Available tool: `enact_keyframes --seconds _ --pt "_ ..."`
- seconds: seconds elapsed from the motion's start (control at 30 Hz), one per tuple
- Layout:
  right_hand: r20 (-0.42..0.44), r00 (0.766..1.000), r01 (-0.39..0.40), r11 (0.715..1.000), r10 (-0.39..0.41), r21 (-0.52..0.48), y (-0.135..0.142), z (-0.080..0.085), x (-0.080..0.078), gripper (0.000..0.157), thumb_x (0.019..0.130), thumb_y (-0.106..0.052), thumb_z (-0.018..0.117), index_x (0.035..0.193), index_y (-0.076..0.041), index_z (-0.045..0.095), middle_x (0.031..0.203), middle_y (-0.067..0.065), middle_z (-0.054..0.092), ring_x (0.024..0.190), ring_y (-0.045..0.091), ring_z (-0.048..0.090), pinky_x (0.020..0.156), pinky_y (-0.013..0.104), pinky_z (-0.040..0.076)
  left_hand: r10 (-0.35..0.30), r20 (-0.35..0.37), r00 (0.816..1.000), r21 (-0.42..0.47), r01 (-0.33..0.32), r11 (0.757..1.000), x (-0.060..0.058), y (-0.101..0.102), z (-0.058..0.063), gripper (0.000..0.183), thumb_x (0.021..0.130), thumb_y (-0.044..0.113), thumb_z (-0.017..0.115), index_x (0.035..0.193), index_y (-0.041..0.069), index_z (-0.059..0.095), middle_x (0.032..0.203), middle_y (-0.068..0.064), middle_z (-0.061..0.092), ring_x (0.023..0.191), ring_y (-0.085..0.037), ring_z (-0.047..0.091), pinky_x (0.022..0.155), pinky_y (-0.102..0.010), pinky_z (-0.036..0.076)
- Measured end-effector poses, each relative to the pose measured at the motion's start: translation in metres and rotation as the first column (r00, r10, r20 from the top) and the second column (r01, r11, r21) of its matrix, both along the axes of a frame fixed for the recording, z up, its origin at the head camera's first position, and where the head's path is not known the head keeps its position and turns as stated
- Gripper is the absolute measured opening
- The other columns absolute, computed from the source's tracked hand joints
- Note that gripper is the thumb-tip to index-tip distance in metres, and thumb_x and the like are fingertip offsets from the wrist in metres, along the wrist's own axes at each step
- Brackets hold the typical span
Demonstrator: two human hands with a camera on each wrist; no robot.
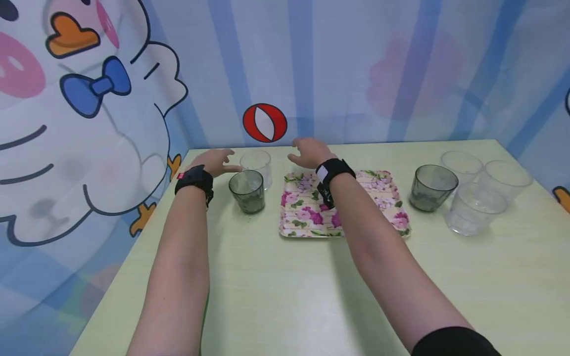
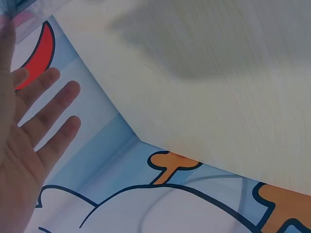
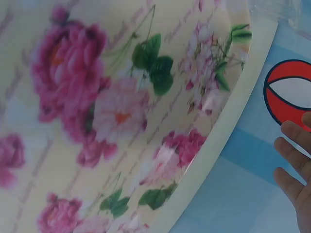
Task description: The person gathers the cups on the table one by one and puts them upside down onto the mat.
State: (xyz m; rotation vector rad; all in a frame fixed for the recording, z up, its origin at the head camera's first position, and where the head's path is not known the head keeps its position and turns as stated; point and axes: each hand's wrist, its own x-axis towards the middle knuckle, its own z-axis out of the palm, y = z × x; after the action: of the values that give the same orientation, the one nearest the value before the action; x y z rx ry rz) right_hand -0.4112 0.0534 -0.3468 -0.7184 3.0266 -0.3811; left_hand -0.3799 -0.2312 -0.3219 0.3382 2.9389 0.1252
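Note:
On the left of the table, my left hand point(image 1: 213, 162) is beside a clear glass point(image 1: 262, 165) and a smoky grey glass point(image 1: 247, 194) standing just in front of it. Its fingers look spread in the left wrist view, where part of a clear glass point(image 2: 46, 17) shows at the top corner. Whether the thumb touches a glass, I cannot tell. My right hand point(image 1: 311, 152) hovers over the back edge of a floral tray point(image 1: 303, 217), holding nothing. In the right wrist view, its fingers point(image 3: 294, 150) extend past the tray's rim.
Right of the tray stands another smoky grey glass point(image 1: 432, 190). Several clear glasses point(image 1: 474, 212) are grouped beside it, close together. A printed curtain point(image 1: 338, 74) rises behind the table's back edge and along its left side.

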Motion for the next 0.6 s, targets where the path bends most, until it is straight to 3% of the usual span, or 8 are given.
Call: enact_keyframes --seconds 0.3,0.6 --pt "0.063 0.998 -0.023 1.000 0.024 -0.011 -0.020 -0.003 0.002 0.057 0.095 -0.045 0.053 0.139 -0.009 0.047 0.137 0.012 0.055 0.124 0.029 0.054 0.105 0.043 0.047 -0.024 0.008 1.000 0.027 0.024 0.999 0.011 0.007 0.005 0.075 0.088 0.042 0.067 0.147 0.010 0.034 0.139 -0.019 0.054 0.131 -0.036 0.049 0.109 -0.054 0.042" --pt "0.119 0.987 -0.102 0.994 0.106 -0.041 -0.044 -0.021 -0.007 0.069 0.087 -0.050 0.063 0.141 -0.010 0.044 0.138 0.011 0.055 0.127 0.027 0.053 0.107 0.043 0.047 -0.056 -0.006 0.998 0.147 0.056 0.988 -0.003 0.005 -0.010 0.087 0.080 0.037 0.076 0.149 0.007 0.032 0.146 -0.019 0.046 0.138 -0.036 0.040 0.115 -0.052 0.036"
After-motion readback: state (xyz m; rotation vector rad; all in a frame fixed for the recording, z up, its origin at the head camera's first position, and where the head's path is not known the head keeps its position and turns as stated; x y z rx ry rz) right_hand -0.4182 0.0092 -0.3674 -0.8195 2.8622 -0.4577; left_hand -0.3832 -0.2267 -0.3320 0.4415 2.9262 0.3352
